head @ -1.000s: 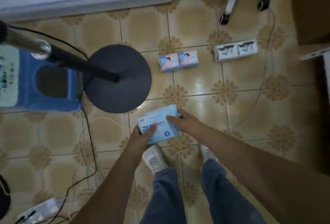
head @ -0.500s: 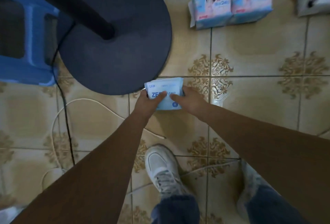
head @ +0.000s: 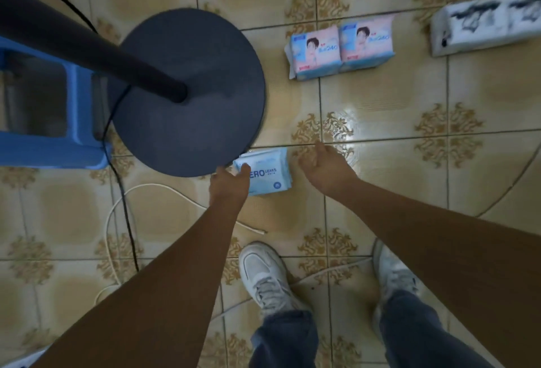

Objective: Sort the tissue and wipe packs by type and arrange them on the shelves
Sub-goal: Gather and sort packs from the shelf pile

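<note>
A light blue pack (head: 268, 172) printed "ZERO LEAKS" lies flat on the tiled floor beside the round black base. My left hand (head: 229, 184) touches its left edge, thumb lying over the print. My right hand (head: 325, 167) hovers just right of the pack, fingers loose, holding nothing. Farther away, two pink-and-blue packs (head: 341, 46) with a face printed on them stand side by side. At the top right lie white packs with black markings (head: 486, 23).
A black stand base (head: 190, 95) with a slanted pole sits left of the packs. A blue plastic stool (head: 49, 104) stands at the far left. Black and white cables (head: 123, 200) trail over the floor. My white shoes (head: 266, 277) are below.
The blue pack went down onto the floor. My right hand let go of it and drew off to the right; my left hand stays at its left edge.
</note>
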Demonstrator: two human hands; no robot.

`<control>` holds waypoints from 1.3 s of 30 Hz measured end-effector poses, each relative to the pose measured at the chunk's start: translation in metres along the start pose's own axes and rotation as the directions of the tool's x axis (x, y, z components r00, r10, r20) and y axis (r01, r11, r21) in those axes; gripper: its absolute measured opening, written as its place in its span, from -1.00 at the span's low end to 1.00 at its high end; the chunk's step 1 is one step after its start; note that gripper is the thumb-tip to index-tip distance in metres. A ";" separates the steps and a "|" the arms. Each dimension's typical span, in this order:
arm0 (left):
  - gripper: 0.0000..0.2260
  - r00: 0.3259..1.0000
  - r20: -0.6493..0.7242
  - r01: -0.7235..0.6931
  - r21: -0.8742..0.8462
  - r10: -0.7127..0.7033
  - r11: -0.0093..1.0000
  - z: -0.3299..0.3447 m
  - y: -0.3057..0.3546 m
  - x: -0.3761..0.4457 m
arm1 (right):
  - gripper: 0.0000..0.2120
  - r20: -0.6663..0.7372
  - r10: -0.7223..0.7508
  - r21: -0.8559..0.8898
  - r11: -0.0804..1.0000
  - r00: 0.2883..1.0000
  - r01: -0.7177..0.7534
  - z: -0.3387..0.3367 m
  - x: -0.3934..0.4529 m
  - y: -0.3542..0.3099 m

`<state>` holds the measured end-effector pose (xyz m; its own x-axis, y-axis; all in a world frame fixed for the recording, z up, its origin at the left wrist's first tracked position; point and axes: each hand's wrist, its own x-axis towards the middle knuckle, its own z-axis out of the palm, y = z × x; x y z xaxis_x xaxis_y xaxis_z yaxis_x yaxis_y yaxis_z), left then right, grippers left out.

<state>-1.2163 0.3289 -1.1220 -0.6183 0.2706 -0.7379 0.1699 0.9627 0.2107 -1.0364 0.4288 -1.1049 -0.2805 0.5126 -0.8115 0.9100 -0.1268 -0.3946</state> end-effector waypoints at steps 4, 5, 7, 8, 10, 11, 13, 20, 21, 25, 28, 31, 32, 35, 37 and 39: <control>-0.45 0.986 0.031 -0.167 0.214 0.164 0.962 -0.021 0.029 -0.066 | -0.34 -0.116 -0.012 -0.071 0.997 0.993 0.004 -0.054 -0.059 0.007; -0.46 0.980 0.060 -0.198 0.249 0.189 0.948 -0.027 0.041 -0.089 | -0.34 -0.135 -0.015 -0.076 0.997 0.991 0.005 -0.072 -0.078 0.006; -0.44 0.966 0.114 -0.258 0.307 0.233 0.916 -0.043 0.069 -0.144 | -0.33 -0.177 -0.025 -0.075 0.997 0.984 0.012 -0.110 -0.118 0.001; -0.42 0.956 0.143 -0.288 0.327 0.254 0.900 -0.051 0.084 -0.174 | -0.34 -0.206 -0.039 -0.076 0.997 0.978 0.024 -0.131 -0.140 -0.005; -0.38 0.928 0.201 -0.367 0.332 0.314 0.869 -0.071 0.116 -0.241 | -0.36 -0.273 -0.084 -0.075 0.995 0.958 0.065 -0.177 -0.192 -0.023; -0.38 0.909 0.226 -0.410 0.322 0.351 0.853 -0.082 0.135 -0.275 | -0.37 -0.304 -0.102 -0.070 0.994 0.947 0.085 -0.204 -0.221 -0.034; -0.38 0.857 0.282 -0.507 0.317 0.431 0.801 -0.109 0.175 -0.345 | -0.39 -0.370 -0.141 -0.067 0.990 0.918 0.125 -0.263 -0.285 -0.060; -0.36 0.637 0.305 -0.771 0.240 0.708 0.590 -0.230 0.330 -0.593 | -0.37 -0.683 -0.277 -0.102 0.952 0.676 0.288 -0.488 -0.541 -0.138; -0.41 0.586 0.297 -0.810 0.238 0.754 0.536 -0.243 0.344 -0.625 | -0.38 -0.725 -0.293 -0.129 0.947 0.623 0.295 -0.516 -0.576 -0.146; -0.43 0.414 0.372 -0.907 0.246 0.830 0.342 -0.274 0.374 -0.732 | -0.40 -0.870 -0.280 -0.185 0.948 0.405 0.258 -0.609 -0.708 -0.157; -0.38 0.258 0.446 -0.960 0.216 0.857 0.176 -0.290 0.388 -0.795 | -0.41 -0.944 -0.233 -0.185 0.960 0.233 0.209 -0.642 -0.803 -0.152; -0.42 0.056 0.427 -0.988 0.156 0.903 -0.012 -0.301 0.398 -0.856 | -0.42 -0.990 -0.115 -0.099 0.979 0.082 0.177 -0.645 -0.891 -0.139; -0.44 -0.013 0.421 -0.989 0.129 0.907 -0.074 -0.303 0.398 -0.877 | -0.44 -0.998 -0.057 -0.050 0.984 0.039 0.168 -0.641 -0.919 -0.132; -0.48 -0.214 0.469 -0.968 0.012 0.857 -0.249 -0.304 0.390 -0.939 | -0.49 -0.996 0.057 0.050 0.995 -0.074 0.091 -0.622 -0.997 -0.104; -0.46 -0.325 0.501 -0.937 -0.058 0.802 -0.344 -0.299 0.380 -0.978 | -0.52 -0.980 0.127 0.123 0.992 -0.153 0.040 -0.599 -1.047 -0.078; -0.47 -0.409 0.507 -0.904 -0.110 0.759 -0.414 -0.291 0.364 -1.018 | -0.54 -0.955 0.195 0.201 0.980 -0.225 -0.005 -0.570 -1.095 -0.054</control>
<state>-0.7482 0.4026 -0.1075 0.7707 0.6223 0.1370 0.4041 -0.6436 0.6501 -0.6041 0.3582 0.0506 0.5319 0.6707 0.5170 0.8314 -0.2975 -0.4694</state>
